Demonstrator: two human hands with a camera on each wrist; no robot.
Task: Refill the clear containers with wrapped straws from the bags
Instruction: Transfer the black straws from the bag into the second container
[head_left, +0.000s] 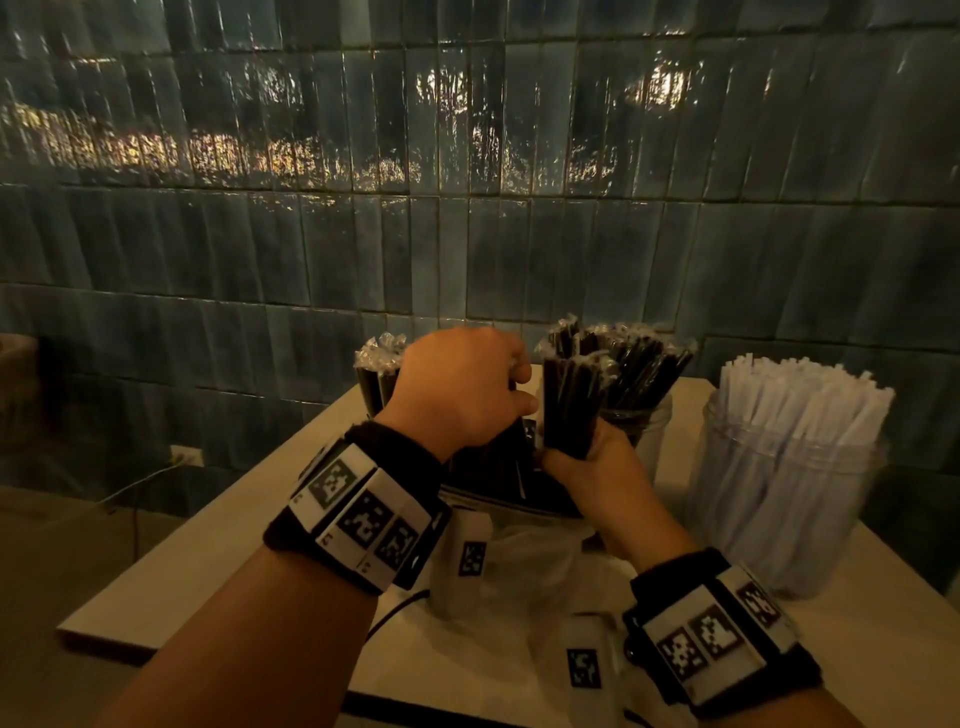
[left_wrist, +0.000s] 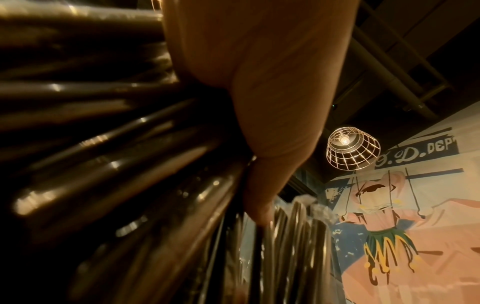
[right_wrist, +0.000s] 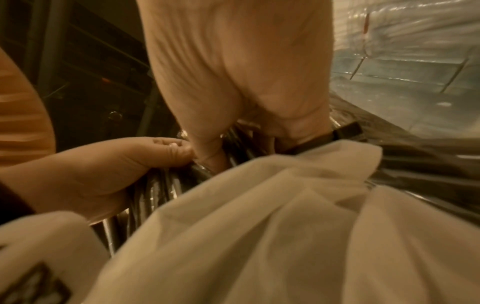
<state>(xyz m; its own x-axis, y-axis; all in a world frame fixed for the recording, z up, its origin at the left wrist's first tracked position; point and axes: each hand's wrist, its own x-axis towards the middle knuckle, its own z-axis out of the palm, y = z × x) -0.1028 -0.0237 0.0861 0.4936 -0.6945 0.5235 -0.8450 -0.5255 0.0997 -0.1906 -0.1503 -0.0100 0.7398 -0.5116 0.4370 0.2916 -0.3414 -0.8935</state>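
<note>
My left hand (head_left: 467, 395) reaches into the clear plastic bag (head_left: 519, 551) and grips a clump of black wrapped straws (left_wrist: 103, 164). In the left wrist view the left hand (left_wrist: 262, 115) has its fingers curled round them. Just right of it, my right hand (head_left: 592, 457) holds an upright bundle of black wrapped straws (head_left: 571, 405) by the lower ends, above the bag mouth. The right wrist view shows the right hand (right_wrist: 233, 86), the bag (right_wrist: 272, 226) and straws (right_wrist: 155, 193) below it. Behind stands a clear jar (head_left: 647, 421) full of black straws.
A big clear jar (head_left: 779, 499) of white paper-wrapped straws stands at the right of the light table (head_left: 218, 540). Another holder of black straws (head_left: 376, 374) is behind my left hand. A dark tiled wall (head_left: 467, 208) rises right behind the table. A cable (head_left: 140, 483) lies at the left.
</note>
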